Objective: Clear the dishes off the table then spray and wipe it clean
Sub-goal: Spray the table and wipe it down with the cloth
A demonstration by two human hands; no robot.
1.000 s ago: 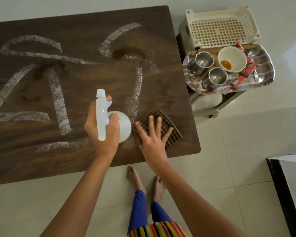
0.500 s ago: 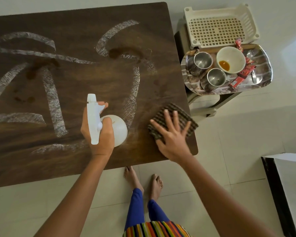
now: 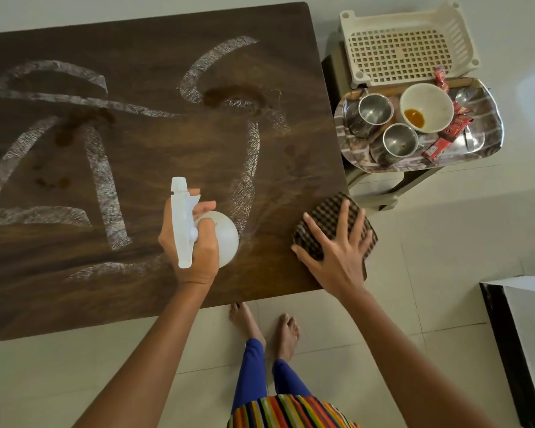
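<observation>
Stained wooden table (image 3: 155, 156) under cloth and spray.
White smeared streaks and brown stains cross the table top; just off its right edge stands a patterned tray (image 3: 493, 125). The right hand (image 3: 337, 257) lies flat, fingers straight and spread, on a checked cloth (image 3: 328, 223) that overhangs the table's near right corner. The left hand (image 3: 195, 257) is curled round a white spray bottle (image 3: 226, 239) above the table. The tray holds a white bowl (image 3: 426, 106) with orange residue and two steel cups (image 3: 374, 111).
</observation>
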